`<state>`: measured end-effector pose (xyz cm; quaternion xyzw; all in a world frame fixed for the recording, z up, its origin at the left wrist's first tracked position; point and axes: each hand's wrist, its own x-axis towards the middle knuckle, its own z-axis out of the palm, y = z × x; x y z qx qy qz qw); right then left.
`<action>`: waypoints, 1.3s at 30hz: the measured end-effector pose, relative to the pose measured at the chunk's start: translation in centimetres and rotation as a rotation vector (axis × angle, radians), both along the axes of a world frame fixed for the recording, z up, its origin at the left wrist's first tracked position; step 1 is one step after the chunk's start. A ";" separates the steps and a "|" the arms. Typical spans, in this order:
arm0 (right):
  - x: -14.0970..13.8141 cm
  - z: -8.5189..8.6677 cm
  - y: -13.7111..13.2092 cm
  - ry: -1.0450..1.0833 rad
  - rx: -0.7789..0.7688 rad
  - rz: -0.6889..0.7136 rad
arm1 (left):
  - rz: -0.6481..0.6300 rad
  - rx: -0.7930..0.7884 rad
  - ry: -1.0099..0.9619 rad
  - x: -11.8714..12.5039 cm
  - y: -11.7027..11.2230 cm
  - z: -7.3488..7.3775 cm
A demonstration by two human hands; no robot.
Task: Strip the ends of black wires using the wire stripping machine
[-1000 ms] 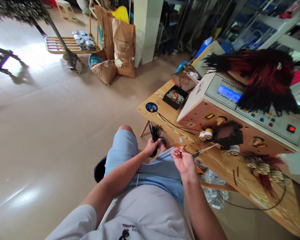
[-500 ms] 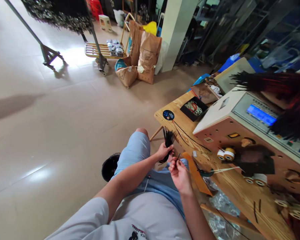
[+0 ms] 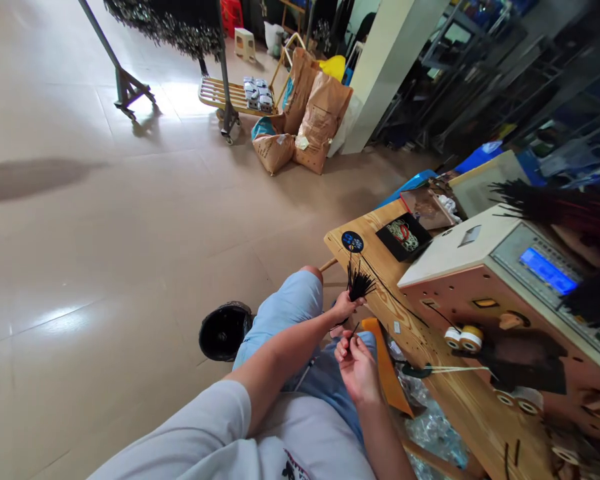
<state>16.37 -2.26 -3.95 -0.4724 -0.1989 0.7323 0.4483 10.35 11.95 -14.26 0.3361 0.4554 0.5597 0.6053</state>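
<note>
My left hand [image 3: 346,307] is closed round a bundle of thin black wire-like lengths [image 3: 361,284], whose free ends fan out away from me above my lap. Just nearer to me, my right hand [image 3: 355,363] pinches a thin dark piece [image 3: 353,333] between thumb and fingers. It looks like one or a few of the same lengths, though the exact number is hard to make out. Both hands sit close together beside the wooden table's edge. The lower part of the bundle is hidden inside my left fist.
On the wooden table [image 3: 437,400] at my right stands a machine with a lit blue display [image 3: 549,269] and white rollers [image 3: 463,339]. A dark pile of similar lengths [image 3: 545,203] lies on top of it. A black bin [image 3: 223,333] stands by my left leg. Brown sacks [image 3: 323,113] lean near a pillar.
The view has swung left, so the surroundings sit further right. The bundle's ends now spread wider and tilt to the right. Both hands keep their hold.
</note>
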 end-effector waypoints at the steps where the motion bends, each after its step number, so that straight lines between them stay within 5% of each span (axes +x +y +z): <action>1: 0.2 0.0 -0.2 -0.005 -0.004 0.004 | 0.015 0.007 0.014 0.0 0.4 -0.1; 14: 1.3 -2.4 -1.0 0.006 -0.048 -0.055 | -0.109 0.092 0.253 -4.1 4.0 0.2; 25: 3.4 0.4 5.5 0.045 0.065 -0.123 | -0.275 0.065 0.228 -4.7 3.7 0.5; 32: 4.9 -1.2 5.0 -0.009 0.083 -0.183 | -0.294 0.042 0.171 -4.6 3.8 0.3; 39: 6.6 -0.8 10.9 -0.127 0.116 -0.313 | -0.338 0.049 0.096 -4.9 2.8 0.8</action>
